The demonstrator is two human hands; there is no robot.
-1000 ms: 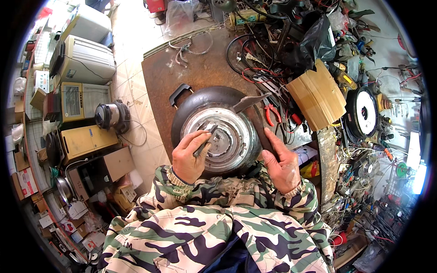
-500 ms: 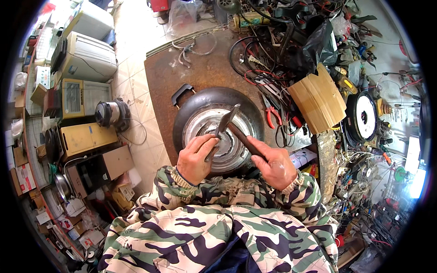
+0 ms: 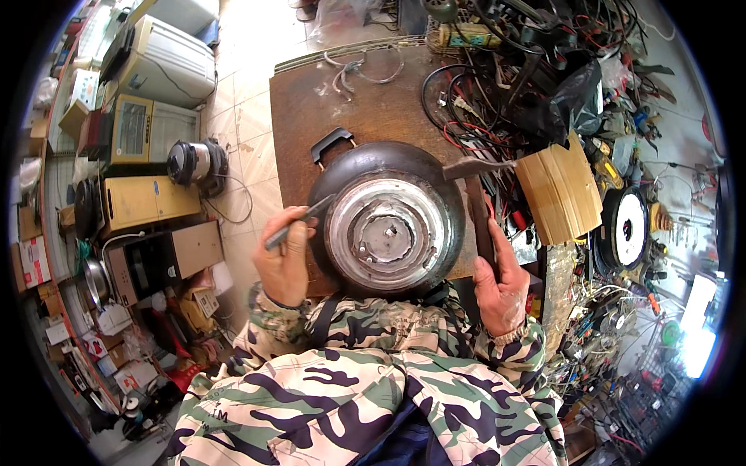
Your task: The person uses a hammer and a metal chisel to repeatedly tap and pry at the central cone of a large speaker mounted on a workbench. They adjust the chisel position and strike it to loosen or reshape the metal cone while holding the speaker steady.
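Observation:
A round black pan-like vessel point(image 3: 320, 198) with a silvery ringed metal centre point(image 3: 388, 233) lies on the rusty brown tabletop point(image 3: 299, 101). A black loop handle point(image 3: 332, 143) sticks out from its far left side. My left hand point(image 3: 284, 260) is closed around a short grey chisel point(image 3: 299, 221), whose tip points toward the vessel's left rim. My right hand point(image 3: 501, 291) grips a hammer by its dark handle point(image 3: 482, 225). The hammer's long narrow head point(image 3: 475, 167) is raised beside the vessel's right edge. Neither tool is on the metal centre.
Black cables point(image 3: 451, 109) and tools crowd the table's right side, along with a piece of cardboard point(image 3: 558, 194). A grey cord point(image 3: 346, 74) lies at the far edge. Beyond the table's right stands a black-and-white round part point(image 3: 623, 225). A cooker point(image 3: 190, 167) sits left, near cartons and appliances.
My hands have moved apart. The chisel has come off the metal centre to the left, and the hammer has swung to the right of the vessel. The whole view has shifted slightly.

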